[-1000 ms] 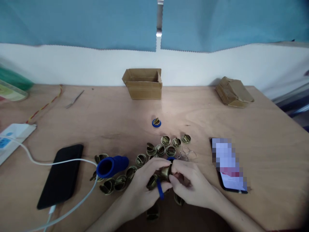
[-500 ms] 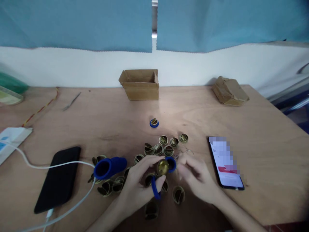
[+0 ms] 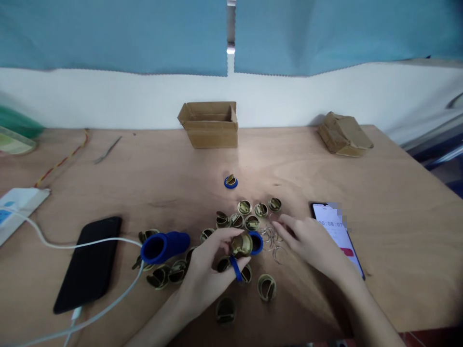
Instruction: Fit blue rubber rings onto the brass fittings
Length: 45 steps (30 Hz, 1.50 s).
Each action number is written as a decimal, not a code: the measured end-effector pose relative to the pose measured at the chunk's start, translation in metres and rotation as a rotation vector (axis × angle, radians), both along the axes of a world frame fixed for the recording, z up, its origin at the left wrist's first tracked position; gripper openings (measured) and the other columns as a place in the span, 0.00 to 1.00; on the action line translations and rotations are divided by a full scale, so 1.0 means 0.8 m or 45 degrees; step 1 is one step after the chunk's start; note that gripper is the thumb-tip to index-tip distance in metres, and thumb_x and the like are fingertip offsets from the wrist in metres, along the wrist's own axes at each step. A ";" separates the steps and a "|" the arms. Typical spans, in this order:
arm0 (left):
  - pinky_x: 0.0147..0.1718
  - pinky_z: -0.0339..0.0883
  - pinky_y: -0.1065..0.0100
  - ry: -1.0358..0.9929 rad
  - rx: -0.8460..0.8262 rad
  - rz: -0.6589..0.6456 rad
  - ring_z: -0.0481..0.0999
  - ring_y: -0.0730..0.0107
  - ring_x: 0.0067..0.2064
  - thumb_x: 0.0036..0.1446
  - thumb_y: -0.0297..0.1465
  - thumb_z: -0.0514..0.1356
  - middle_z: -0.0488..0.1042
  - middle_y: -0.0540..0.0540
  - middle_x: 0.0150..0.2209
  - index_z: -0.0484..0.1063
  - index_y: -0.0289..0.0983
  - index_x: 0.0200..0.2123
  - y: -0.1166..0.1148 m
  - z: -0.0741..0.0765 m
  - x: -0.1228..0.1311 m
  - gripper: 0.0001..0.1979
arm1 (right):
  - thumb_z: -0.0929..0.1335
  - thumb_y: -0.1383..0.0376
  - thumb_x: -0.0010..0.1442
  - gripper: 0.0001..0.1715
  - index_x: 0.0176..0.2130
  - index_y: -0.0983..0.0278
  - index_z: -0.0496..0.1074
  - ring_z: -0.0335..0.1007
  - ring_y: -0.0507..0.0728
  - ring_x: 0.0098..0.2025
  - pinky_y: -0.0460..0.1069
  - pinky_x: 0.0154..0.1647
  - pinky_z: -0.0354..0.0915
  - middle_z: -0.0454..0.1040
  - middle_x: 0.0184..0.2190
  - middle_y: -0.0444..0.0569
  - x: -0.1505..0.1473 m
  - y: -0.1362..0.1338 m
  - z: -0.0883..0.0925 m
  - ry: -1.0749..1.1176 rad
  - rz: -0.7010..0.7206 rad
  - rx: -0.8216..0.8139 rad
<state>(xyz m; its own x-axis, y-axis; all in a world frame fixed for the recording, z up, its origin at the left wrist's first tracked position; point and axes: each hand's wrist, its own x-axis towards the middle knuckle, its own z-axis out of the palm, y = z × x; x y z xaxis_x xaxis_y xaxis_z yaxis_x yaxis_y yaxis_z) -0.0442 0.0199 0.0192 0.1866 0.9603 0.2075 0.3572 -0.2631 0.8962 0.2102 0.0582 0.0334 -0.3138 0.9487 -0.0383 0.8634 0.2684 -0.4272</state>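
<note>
1. Brass cap (image 3: 241,245): in the head view, it is held up over the table (image 3: 289,168), between the thumb and fingers of the left hand (image 3: 211,265).
2. The left hand grasps this cap, with 1 blue ring (image 3: 236,268) across its thumb.
3. The right hand (image 3: 313,243) has its fingertips at the thin wire rings (image 3: 269,236); I cannot tell whether it pinches 1 of them.
4. 1 blue tube (image 3: 257,243) shows just beside the held cap, its open end up.
5. Other brass caps (image 3: 266,287) lie around the hands; 1 more blue tube (image 3: 170,246) lies on its side at left.
6. Farther back stand 1 open cardboard box (image 3: 213,135) and, at right, 1 crumpled carton (image 3: 343,136).
</note>
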 end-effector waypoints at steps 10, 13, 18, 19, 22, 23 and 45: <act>0.53 0.76 0.66 0.079 0.392 -0.178 0.79 0.65 0.54 0.62 0.21 0.65 0.77 0.41 0.52 0.69 0.38 0.57 -0.002 -0.017 -0.001 0.22 | 0.59 0.59 0.76 0.17 0.36 0.61 0.68 0.66 0.51 0.28 0.48 0.31 0.60 0.70 0.27 0.41 -0.053 -0.020 0.020 0.596 0.286 -0.471; 0.57 0.73 0.66 0.150 0.496 -0.157 0.77 0.65 0.56 0.63 0.20 0.64 0.75 0.39 0.55 0.71 0.37 0.57 0.001 -0.013 -0.003 0.20 | 0.57 0.60 0.76 0.17 0.36 0.60 0.64 0.67 0.53 0.29 0.49 0.32 0.62 0.71 0.29 0.43 -0.054 -0.021 0.013 0.618 0.204 -0.393; 0.47 0.76 0.69 0.146 0.446 -0.080 0.80 0.69 0.46 0.64 0.20 0.61 0.77 0.43 0.47 0.73 0.37 0.49 0.004 -0.008 -0.004 0.12 | 0.55 0.55 0.75 0.19 0.33 0.58 0.60 0.65 0.56 0.26 0.50 0.28 0.57 0.68 0.25 0.44 -0.024 -0.001 -0.001 0.555 -0.337 -0.053; 0.44 0.76 0.71 0.143 0.425 -0.096 0.79 0.70 0.43 0.65 0.20 0.60 0.77 0.44 0.43 0.74 0.37 0.46 0.003 -0.008 -0.003 0.10 | 0.55 0.55 0.75 0.19 0.33 0.58 0.60 0.64 0.56 0.25 0.50 0.28 0.56 0.67 0.24 0.44 -0.017 0.006 -0.004 0.470 -0.446 0.026; 0.38 0.74 0.72 0.174 0.398 -0.158 0.78 0.72 0.38 0.65 0.19 0.58 0.76 0.47 0.38 0.73 0.38 0.44 0.000 -0.011 -0.001 0.10 | 0.55 0.60 0.73 0.15 0.34 0.59 0.61 0.67 0.59 0.26 0.51 0.28 0.51 0.70 0.24 0.47 0.002 0.023 -0.011 0.133 -0.688 0.073; 0.38 0.73 0.72 0.191 0.400 -0.173 0.78 0.72 0.38 0.65 0.19 0.57 0.77 0.47 0.38 0.73 0.38 0.44 -0.002 -0.012 0.000 0.10 | 0.55 0.63 0.73 0.14 0.36 0.60 0.63 0.69 0.60 0.27 0.51 0.29 0.50 0.72 0.25 0.50 0.006 0.027 -0.012 0.015 -0.730 0.032; 0.24 0.66 0.76 -0.192 -0.418 -0.034 0.71 0.76 0.25 0.61 0.29 0.63 0.75 0.51 0.31 0.75 0.40 0.40 0.001 -0.007 -0.002 0.04 | 0.66 0.59 0.68 0.14 0.33 0.63 0.72 0.73 0.58 0.23 0.49 0.25 0.53 0.76 0.22 0.48 -0.010 0.022 -0.008 -0.162 -0.738 0.180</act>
